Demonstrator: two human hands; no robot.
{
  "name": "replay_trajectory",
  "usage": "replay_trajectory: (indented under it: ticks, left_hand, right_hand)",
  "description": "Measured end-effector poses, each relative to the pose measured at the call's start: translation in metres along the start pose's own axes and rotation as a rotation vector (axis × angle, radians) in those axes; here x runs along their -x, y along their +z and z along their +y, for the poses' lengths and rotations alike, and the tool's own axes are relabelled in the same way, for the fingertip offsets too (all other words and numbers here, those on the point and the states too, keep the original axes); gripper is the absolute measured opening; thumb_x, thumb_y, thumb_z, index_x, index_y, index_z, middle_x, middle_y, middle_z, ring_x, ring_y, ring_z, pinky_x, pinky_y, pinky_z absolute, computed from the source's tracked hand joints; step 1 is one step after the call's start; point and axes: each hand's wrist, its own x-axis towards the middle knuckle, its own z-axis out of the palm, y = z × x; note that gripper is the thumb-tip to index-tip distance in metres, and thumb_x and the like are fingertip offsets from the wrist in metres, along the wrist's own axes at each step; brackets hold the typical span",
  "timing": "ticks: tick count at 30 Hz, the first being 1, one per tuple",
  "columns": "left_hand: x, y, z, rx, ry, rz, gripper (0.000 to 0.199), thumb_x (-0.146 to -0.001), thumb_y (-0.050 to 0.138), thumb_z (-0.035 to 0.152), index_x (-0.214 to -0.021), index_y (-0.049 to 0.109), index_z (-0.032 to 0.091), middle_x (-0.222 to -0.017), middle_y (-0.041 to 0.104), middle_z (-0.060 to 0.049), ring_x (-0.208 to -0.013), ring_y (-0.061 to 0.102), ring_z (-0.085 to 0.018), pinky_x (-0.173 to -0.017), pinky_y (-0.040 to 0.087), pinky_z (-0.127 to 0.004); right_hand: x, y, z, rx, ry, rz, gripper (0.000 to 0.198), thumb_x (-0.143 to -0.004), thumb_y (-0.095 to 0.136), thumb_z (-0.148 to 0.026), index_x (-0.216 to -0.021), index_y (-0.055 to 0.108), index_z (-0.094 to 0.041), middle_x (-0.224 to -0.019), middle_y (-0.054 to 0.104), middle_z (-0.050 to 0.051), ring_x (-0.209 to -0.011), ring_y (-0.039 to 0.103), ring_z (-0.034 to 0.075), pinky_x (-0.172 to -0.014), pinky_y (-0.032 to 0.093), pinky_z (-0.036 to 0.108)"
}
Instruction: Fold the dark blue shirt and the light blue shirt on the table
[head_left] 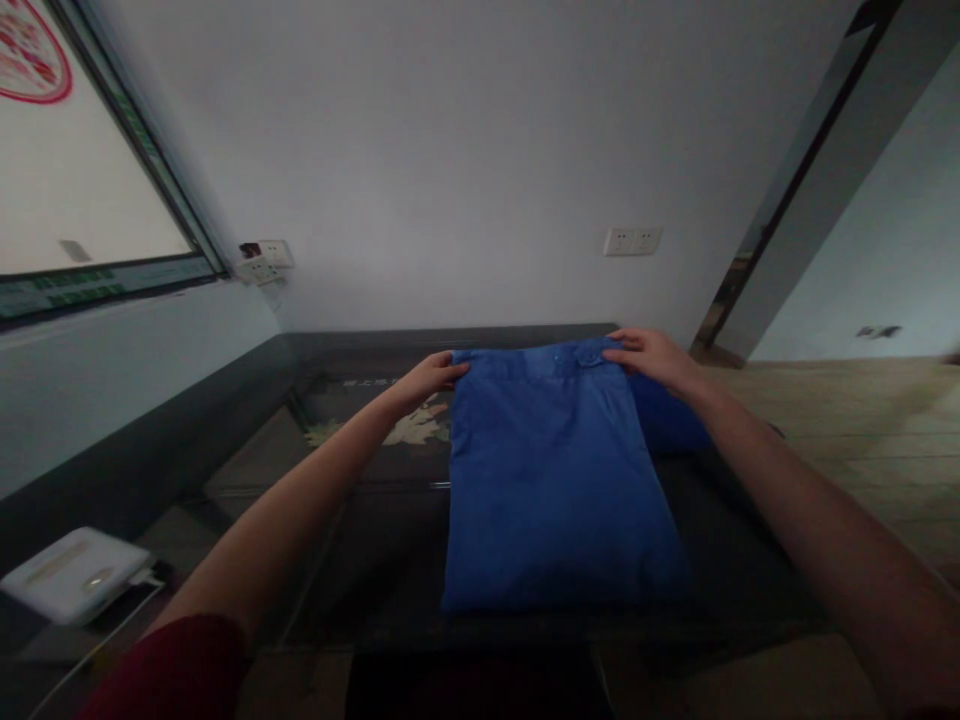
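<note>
A folded blue garment [555, 480] lies on the dark table, its stitched band along the far edge; whether it is trousers or a jacket I cannot make out. At the band's left corner, my left hand [430, 380] is closed with thumb and fingers on the cloth. My right hand [649, 358] pinches the band's right corner, near a small tab or gathered bit of fabric. Below the band the cloth spreads toward me, fairly smooth. Another blue cloth [667, 415] lies behind it on the right, partly hidden by the garment and my right forearm.
A white box-shaped device [79, 575] with a cable sits at the table's left. The dark glossy table [375, 560] has a leaf pattern [420, 425] and meets the wall [450, 180]. Wall sockets [632, 241] are above it; pale floor [862, 420] lies right.
</note>
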Motion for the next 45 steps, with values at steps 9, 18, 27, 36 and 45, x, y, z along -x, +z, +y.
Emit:
replay_trajectory:
  ticks: [9,18,27,36,45]
  left_hand:
    - [-0.055,0.013,-0.106,-0.520,-0.308,0.175,0.006,-0.068,0.062,0.015,-0.063,0.064,0.012,-0.061,0.062,-0.004,-0.069,0.062,-0.019,-0.063,0.044,-0.026]
    - [-0.065,0.002,-0.134,-0.606,-0.299,0.229,0.011,-0.075,0.062,0.023,-0.078,0.068,0.014,-0.073,0.068,-0.005,-0.075,0.064,-0.017,-0.062,0.046,-0.021]
    - [-0.076,-0.004,-0.148,-0.650,-0.274,0.263,0.015,-0.080,0.061,0.022,-0.088,0.068,0.011,-0.080,0.069,-0.007,-0.073,0.065,-0.016,-0.064,0.048,-0.022]
    - [-0.058,0.014,-0.147,-0.879,-0.111,0.327,0.029,-0.086,0.055,0.026,-0.112,0.061,0.017,-0.109,0.064,-0.011,-0.103,0.059,-0.023,-0.090,0.045,-0.035]
    - [-0.050,0.059,-0.107,-1.075,0.068,0.263,0.034,-0.090,0.047,0.027,-0.122,0.056,0.022,-0.132,0.054,-0.009,-0.126,0.043,-0.025,-0.108,0.030,-0.041]
  right_hand:
    - [-0.045,0.117,0.084,0.289,0.278,-0.089,0.021,-0.072,0.063,-0.010,-0.092,0.069,-0.011,-0.096,0.071,0.010,-0.088,0.066,0.020,-0.078,0.048,0.026]
    - [-0.035,0.125,0.101,0.346,0.265,-0.021,0.031,-0.086,0.049,-0.015,-0.115,0.059,-0.010,-0.119,0.064,0.014,-0.110,0.059,0.021,-0.091,0.043,0.029]
    - [-0.053,0.125,0.094,0.447,0.240,-0.006,0.030,-0.091,0.046,-0.021,-0.119,0.056,-0.015,-0.118,0.064,0.011,-0.110,0.059,0.021,-0.090,0.043,0.028]
    - [-0.011,0.148,0.112,0.643,0.209,-0.037,0.033,-0.094,0.041,-0.023,-0.125,0.051,-0.016,-0.120,0.059,0.016,-0.109,0.056,0.028,-0.084,0.045,0.036]
    - [-0.027,0.149,0.072,0.689,0.089,0.031,0.038,-0.098,0.032,-0.029,-0.131,0.046,-0.015,-0.132,0.049,0.017,-0.121,0.043,0.028,-0.095,0.039,0.040]
